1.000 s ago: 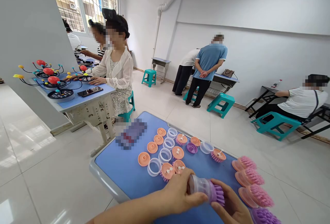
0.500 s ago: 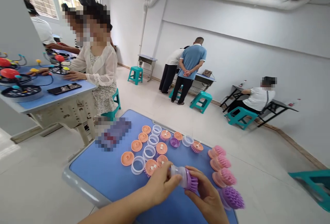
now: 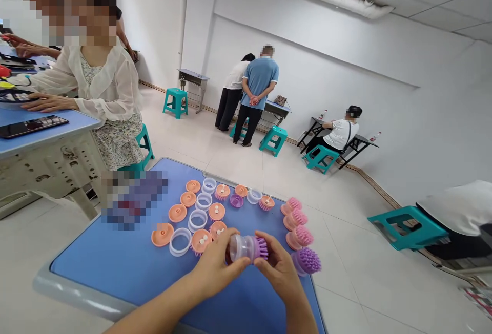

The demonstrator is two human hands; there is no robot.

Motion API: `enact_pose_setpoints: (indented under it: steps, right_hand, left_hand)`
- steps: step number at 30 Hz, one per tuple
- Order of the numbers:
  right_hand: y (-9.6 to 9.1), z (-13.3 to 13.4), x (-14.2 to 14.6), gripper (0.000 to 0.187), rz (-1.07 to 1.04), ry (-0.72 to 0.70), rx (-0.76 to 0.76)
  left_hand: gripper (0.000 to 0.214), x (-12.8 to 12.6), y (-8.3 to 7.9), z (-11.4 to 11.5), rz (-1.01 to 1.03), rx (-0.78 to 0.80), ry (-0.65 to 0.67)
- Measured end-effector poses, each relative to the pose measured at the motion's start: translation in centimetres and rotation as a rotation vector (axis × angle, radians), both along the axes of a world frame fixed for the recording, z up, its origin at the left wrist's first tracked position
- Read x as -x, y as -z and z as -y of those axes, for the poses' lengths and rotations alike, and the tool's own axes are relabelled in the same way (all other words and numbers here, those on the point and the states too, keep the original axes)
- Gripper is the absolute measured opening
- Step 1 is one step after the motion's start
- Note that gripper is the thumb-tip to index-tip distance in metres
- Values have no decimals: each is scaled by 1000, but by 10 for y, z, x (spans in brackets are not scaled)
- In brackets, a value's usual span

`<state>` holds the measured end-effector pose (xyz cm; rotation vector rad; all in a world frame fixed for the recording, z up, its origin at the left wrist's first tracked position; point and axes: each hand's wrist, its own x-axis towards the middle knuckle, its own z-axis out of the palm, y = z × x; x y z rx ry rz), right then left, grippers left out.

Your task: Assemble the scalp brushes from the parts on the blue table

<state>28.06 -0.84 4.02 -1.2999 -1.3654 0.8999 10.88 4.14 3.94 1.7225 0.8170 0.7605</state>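
On the blue table [image 3: 115, 267], near centre, the following are counted:
- five flat orange discs [image 3: 177, 213]
- five clear rings [image 3: 197, 220]
- five orange bristled pieces [image 3: 217, 211] with white pins
- one purple cap [image 3: 236, 200]

Along the right edge, three pink brushes [image 3: 295, 218] are laid in a row running far to near. One loose purple brush [image 3: 306, 261] lies at the near end of that row.

A capped purple brush [image 3: 248, 248] is held on its side between both hands, just above the near part of the table and just beside the nearest orange pieces. Its clear cap end is turned left and its bristles right. The left hand [image 3: 213, 267] is closed on the clear end, with the thumb beneath and the fingers [image 3: 226, 236] curled over the top. The right hand [image 3: 279, 267] is closed on the bristle end, with its fingers [image 3: 269, 239] pressed against the purple bristles. Both grips are narrow and nothing else is held. The loose purple brush lies just right of the right hand, apart from it.
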Motion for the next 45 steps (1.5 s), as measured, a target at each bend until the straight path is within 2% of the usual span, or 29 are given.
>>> enact_pose_setpoints:
  steps: [3, 7, 10, 14, 19, 25, 28, 30, 33, 38, 41, 42, 45]
  right_hand:
    - [-3, 1, 2, 41, 42, -48, -101]
    - [-5, 2, 2, 37, 46, -66, -149]
    - [-4, 0, 1, 39, 8, -19, -83]
    - [-2, -3, 1, 37, -29, 34, 30]
    - [1, -5, 4, 42, -110, -2, 134]
    - [-5, 1, 1, 61, -289, -129, 86]
    - [-5, 0, -2, 46, -263, -150, 103]
    - [-3, -1, -4, 41, -208, -135, 144]
    - [-1, -2, -6, 54, -167, -93, 187]
    - [-3, -1, -8, 64, -241, -146, 92]
    - [-1, -4, -7, 43, -209, -116, 113]
    - [1, -5, -7, 42, -193, -90, 137]
    - [4, -6, -8, 57, -183, -5, 195]
  left_hand:
    - [23, -1, 1, -2, -35, 9, -4]
    - [23, -1, 2, -2, -4, 4, 14]
    - [32, -2, 2, -1, 31, 9, 39]
    - [35, -3, 4, -1, 22, -115, 39]
    - [34, -4, 10, -3, 36, -156, 35]
    - [35, -4, 11, -4, 73, -96, 5]
    - [34, -3, 9, -3, 56, -151, 16]
    - [32, -2, 8, -3, 39, -194, 37]
    - [30, -2, 8, -3, 20, -206, 32]
    - [35, -4, 16, -4, 39, -188, -24]
    - [35, -5, 19, -4, 41, -221, 2]
    - [35, -5, 19, -4, 36, -235, 13]
    - [35, -5, 18, -4, 19, -253, 3]
